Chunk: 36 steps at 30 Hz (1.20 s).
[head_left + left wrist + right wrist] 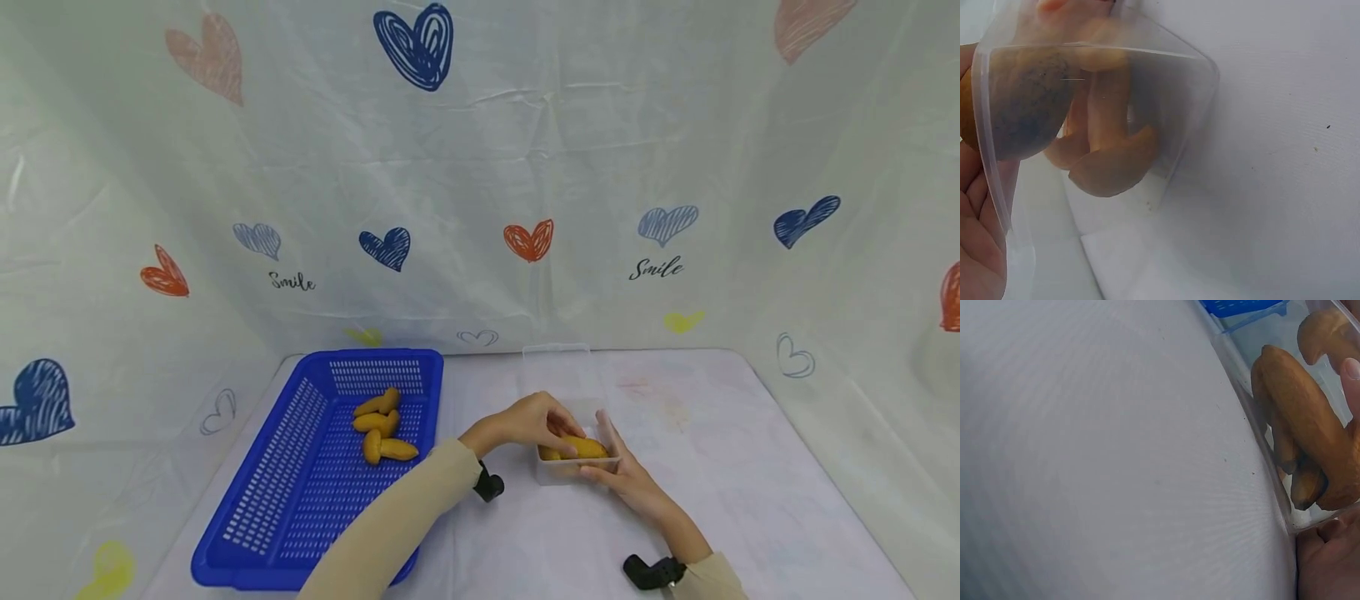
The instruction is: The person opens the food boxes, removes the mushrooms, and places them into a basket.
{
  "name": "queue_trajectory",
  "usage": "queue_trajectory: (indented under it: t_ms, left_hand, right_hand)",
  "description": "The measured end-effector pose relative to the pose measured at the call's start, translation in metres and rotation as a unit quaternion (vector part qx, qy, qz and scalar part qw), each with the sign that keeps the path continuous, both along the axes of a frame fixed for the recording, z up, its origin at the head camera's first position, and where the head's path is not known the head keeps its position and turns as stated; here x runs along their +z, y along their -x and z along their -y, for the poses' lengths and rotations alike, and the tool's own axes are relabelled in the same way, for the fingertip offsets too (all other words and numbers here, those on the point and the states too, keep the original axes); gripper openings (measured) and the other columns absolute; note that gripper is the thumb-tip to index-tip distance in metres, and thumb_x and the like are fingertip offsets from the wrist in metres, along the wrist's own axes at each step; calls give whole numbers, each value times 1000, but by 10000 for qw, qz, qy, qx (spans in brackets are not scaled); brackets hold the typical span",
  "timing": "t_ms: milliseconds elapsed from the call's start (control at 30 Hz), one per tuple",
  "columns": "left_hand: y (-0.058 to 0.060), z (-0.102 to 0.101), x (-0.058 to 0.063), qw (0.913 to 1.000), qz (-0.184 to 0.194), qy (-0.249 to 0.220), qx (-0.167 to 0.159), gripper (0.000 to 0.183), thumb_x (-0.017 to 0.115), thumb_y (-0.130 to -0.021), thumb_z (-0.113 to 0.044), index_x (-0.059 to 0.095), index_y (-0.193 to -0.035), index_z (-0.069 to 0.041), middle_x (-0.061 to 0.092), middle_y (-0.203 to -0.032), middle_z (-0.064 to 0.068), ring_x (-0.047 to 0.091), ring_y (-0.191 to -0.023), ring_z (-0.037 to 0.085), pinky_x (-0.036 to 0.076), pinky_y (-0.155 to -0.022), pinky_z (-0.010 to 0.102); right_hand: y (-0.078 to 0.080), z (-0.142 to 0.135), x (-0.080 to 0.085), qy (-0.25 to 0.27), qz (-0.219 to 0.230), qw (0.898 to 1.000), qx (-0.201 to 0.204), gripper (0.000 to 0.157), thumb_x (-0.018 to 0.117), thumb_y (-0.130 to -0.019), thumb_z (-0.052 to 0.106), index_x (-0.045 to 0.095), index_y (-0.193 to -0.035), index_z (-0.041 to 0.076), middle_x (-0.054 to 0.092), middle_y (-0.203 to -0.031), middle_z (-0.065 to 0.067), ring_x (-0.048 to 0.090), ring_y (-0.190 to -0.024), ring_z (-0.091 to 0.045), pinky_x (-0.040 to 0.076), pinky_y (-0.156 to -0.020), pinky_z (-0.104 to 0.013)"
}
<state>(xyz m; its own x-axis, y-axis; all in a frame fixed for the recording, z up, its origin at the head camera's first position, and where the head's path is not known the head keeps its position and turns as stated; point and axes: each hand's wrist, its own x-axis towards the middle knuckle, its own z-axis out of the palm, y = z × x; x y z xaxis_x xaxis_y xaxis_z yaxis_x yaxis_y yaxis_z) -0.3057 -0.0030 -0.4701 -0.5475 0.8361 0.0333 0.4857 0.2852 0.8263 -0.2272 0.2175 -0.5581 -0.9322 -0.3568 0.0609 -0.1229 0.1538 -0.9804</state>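
Observation:
My left hand (pixel 536 421) reaches over the clear plastic box (pixel 558 473) and grips a brown-yellow mushroom (pixel 585 447) at its rim. In the left wrist view, fingers of my left hand (pixel 979 231) lie against a mushroom cap (pixel 1029 106), partly outside the wall. More mushrooms (pixel 1113 162) show inside through the plastic. My right hand (pixel 637 487) holds the right end of the box, its fingers spread around the corner. In the right wrist view, a thick mushroom (pixel 1304 412) lies inside, while my right hand (pixel 1335 556) is partly cut off.
A blue slotted basket (pixel 300 500) stands on the left, with 3 mushrooms (pixel 378 422) near its right side. The transparent lid (pixel 558 371) extends behind the box. White cloth (pixel 517 542) covers the table, and a heart-printed curtain (pixel 465 167) hangs behind.

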Motion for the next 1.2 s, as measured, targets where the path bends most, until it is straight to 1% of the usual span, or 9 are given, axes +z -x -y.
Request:
queue_trajectory:
  t_ms: [167,267,433,600,800,933,1100,1167,1200]
  left_hand:
    - [0,4,3,9988,317,-377,-65,26,78,-86,-3,75,-111,1,75,-105,8,66,-87,2,56,-83,23]
    - [0,8,7,9978,396,-513,108,26,78,-87,-6,75,-112,0,75,-105,4,66,-90,3,55,-84,24]
    - [-2,16,21,9947,533,-705,528,26,78,-87,-9,76,-112,-3,75,-104,-1,66,-92,7,56,-83,26]
    - [-6,30,39,9929,527,-782,720,26,78,-87,-9,76,-113,-2,75,-106,2,67,-92,9,58,-81,28]
    - [-14,55,60,9903,554,-841,961,28,77,-88,-8,74,-115,-1,74,-108,7,67,-94,12,59,-80,31]
    - [-18,77,70,9887,480,-831,1150,30,77,-88,-8,73,-116,0,73,-108,8,68,-93,16,60,-78,34]
    - [-25,109,81,9861,478,-807,1370,31,78,-88,-10,74,-117,-2,72,-108,7,69,-94,22,60,-78,36]
    - [-28,122,84,9849,522,-809,1442,31,78,-88,-11,74,-118,-3,73,-108,7,70,-93,25,60,-77,38]
    - [-30,129,84,9841,546,-813,1484,31,78,-88,-11,74,-117,-3,73,-108,8,70,-93,26,60,-77,38]
  right_hand:
    - [-1,1,-1,-32,-32,10000,-9,99,66,-96,11,-10,-159,11,-12,-164,-19,-7,-147,-47,7,-112,-66]
    - [-1,1,-1,-89,-25,10000,-32,98,66,-97,11,-10,-160,12,-11,-165,-18,-1,-148,-44,11,-114,-63]
    - [1,1,-2,-122,31,9999,-99,99,67,-97,13,-9,-160,13,-12,-165,-15,0,-148,-43,10,-115,-62]
    - [1,0,-3,-181,37,9997,-173,99,68,-96,14,-8,-160,14,-10,-165,-16,-3,-148,-45,5,-113,-63]
    - [1,0,-3,-302,13,9993,-211,98,68,-96,14,-6,-161,13,-8,-165,-18,-2,-148,-45,8,-115,-48]
    - [-1,1,-2,-279,10,9994,-206,97,67,-96,13,-5,-160,11,-9,-165,-19,-4,-147,-46,7,-115,-44]
    - [-1,2,0,-354,39,9991,-244,98,68,-96,15,-5,-161,13,-8,-165,-17,-3,-148,-44,13,-112,-23]
    - [-1,2,0,-384,39,9989,-255,99,68,-96,15,-6,-161,13,-8,-165,-17,-3,-148,-44,13,-115,-27]
    - [0,3,1,-392,45,9989,-259,99,69,-95,14,-6,-160,13,-8,-165,-17,-2,-148,-44,12,-117,-33]
